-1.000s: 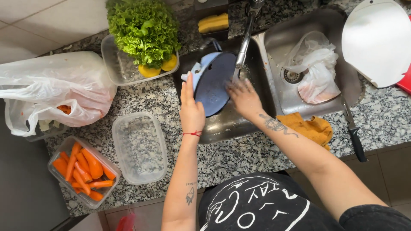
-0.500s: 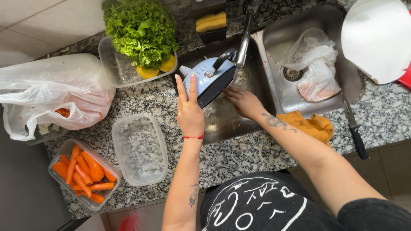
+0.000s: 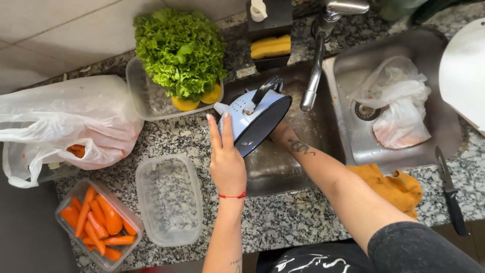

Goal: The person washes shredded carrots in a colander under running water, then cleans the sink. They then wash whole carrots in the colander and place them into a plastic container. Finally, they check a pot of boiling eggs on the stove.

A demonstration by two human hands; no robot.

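Left hand (image 3: 227, 163) raised, fingers straight; right hand (image 3: 281, 132) mostly hidden.

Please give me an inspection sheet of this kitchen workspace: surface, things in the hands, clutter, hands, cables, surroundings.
Surface: speckled granite counter around a steel double sink.
Things in hand: pale blue colander, tilted on edge over the sink.
Clutter: lettuce in a clear tray, box of carrot sticks, empty clear container, plastic bag, orange cloth, knife.
Hands: left hand flat against the colander's outside; right hand behind it, mostly hidden.
Cables: nothing seen.
Surroundings: faucet, yellow sponge.
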